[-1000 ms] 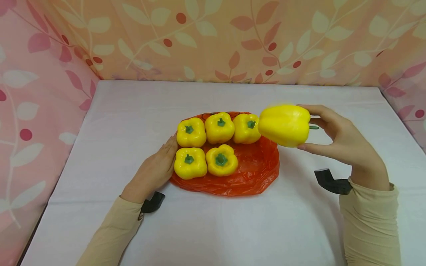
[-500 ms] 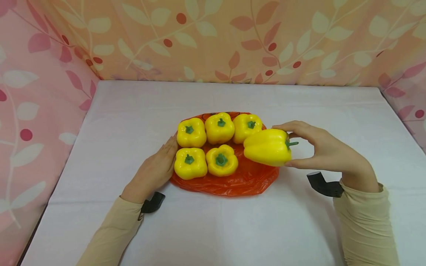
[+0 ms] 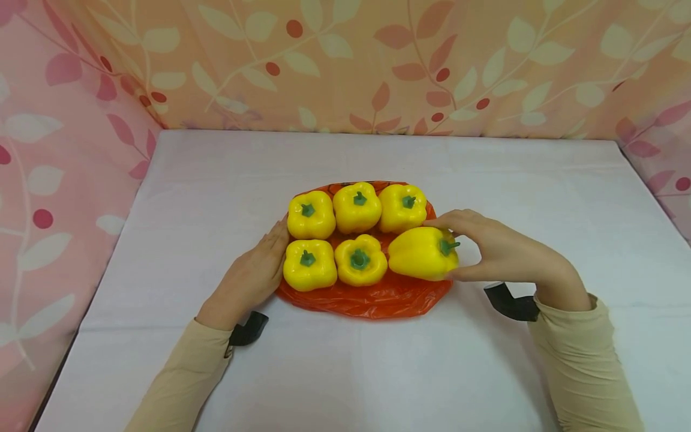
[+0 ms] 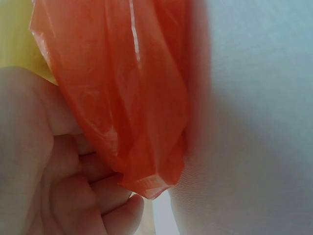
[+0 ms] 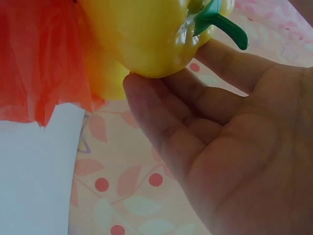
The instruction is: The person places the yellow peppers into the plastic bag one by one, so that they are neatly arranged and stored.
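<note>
My right hand [image 3: 496, 246] holds a yellow bell pepper [image 3: 418, 253] between thumb and fingers, tilted with its green stem [image 5: 227, 29] towards the palm. This pepper is over the right part of a red plastic bag [image 3: 372, 305]. Beside it, several more yellow bell peppers [image 3: 357, 207] stand in two rows on the bag, stems up. The left hand [image 3: 254, 273] rests with extended fingers against the left side of the bag and the leftmost peppers [image 3: 309, 265]. In the left wrist view, its fingers touch the outside of the red bag [image 4: 117, 88].
A white cloth [image 3: 345, 372] covers the table under the bag. Floral curtains [image 3: 345, 66] stand along the back and the sides. A black wrist mount [image 3: 510, 303] juts from the right sleeve, another mount [image 3: 249, 329] from the left.
My right hand has brought the held pepper left and down, from beyond the bag's right edge to beside the front-row peppers. The left hand has stayed in place.
</note>
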Available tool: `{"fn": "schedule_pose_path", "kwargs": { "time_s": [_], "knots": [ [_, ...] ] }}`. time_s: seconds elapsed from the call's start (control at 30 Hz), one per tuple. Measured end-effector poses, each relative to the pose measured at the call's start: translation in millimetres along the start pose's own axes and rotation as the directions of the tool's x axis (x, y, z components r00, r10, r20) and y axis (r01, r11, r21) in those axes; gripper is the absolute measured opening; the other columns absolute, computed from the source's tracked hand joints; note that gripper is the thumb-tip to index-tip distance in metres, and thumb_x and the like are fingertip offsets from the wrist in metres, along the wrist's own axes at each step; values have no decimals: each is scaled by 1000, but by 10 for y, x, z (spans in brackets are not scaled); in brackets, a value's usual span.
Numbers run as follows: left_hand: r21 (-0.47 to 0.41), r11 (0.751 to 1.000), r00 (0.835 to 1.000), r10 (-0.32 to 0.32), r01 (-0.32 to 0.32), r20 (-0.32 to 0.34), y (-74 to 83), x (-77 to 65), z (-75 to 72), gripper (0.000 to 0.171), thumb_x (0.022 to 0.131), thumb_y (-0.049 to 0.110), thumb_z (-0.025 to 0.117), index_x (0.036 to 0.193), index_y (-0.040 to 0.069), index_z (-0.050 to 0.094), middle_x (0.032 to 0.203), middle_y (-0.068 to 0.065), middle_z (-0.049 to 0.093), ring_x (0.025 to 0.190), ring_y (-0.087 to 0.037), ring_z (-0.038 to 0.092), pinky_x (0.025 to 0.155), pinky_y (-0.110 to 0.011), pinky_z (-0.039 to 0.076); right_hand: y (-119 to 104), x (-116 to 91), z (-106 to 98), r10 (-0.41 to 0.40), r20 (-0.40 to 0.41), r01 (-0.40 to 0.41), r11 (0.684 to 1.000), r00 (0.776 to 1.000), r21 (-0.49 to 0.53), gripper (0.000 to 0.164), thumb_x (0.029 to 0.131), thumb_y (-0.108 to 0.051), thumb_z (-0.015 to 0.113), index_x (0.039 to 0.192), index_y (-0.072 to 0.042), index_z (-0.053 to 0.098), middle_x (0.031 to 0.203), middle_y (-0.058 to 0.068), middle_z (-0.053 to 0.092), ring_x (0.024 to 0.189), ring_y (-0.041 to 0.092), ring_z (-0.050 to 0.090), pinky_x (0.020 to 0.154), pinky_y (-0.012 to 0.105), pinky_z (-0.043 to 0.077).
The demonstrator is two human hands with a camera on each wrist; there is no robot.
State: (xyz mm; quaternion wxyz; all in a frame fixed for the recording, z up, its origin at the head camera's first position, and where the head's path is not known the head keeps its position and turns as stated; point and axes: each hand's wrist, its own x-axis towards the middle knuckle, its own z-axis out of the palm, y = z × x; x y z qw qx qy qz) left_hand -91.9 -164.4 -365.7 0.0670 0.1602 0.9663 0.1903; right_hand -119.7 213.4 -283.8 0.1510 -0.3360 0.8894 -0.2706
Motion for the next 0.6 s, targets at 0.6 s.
{"fn": "schedule_pose_path", "kwargs": {
  "time_s": [0.6],
  "knots": [
    [1,1000,1000,1,-1,4,2,-6,3,59,104,31,31,151,4,9,155,-12,18,141,-25,19,112,-44,23,-17,129,122,-2,1,2,1000,1000,-1,54,80,-12,75,129,-7,53,125,4,54,107,22,50,92,49,45]
  ]
}}
